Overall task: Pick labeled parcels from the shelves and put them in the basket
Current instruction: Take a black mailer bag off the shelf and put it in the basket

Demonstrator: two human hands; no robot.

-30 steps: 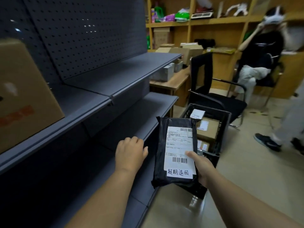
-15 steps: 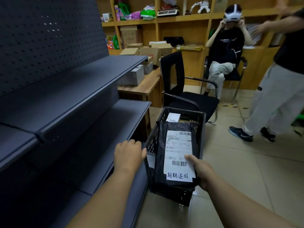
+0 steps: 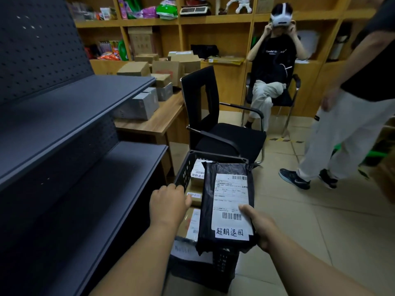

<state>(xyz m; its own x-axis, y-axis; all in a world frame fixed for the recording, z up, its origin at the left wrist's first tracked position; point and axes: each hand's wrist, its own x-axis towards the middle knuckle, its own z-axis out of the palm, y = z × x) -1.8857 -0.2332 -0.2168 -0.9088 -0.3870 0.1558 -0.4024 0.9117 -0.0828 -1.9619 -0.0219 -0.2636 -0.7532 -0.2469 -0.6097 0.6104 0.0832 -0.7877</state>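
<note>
Black parcel [image 3: 226,207] over the basket [image 3: 215,155]!

Our right hand [image 3: 261,228] grips the parcel's near end, thumb pressed on its white label, holding it above the black basket. Our left hand [image 3: 168,202] curls loosely at the basket's left rim, holding nothing. Labelled boxes [image 3: 197,171] lie inside the basket; a black chair [image 3: 218,133] stands just beyond it.

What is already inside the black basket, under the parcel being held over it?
Inside the black basket lie several labelled cardboard parcels. The black bag parcel in the right hand covers the basket's right side, so what lies there cannot be seen.
</note>
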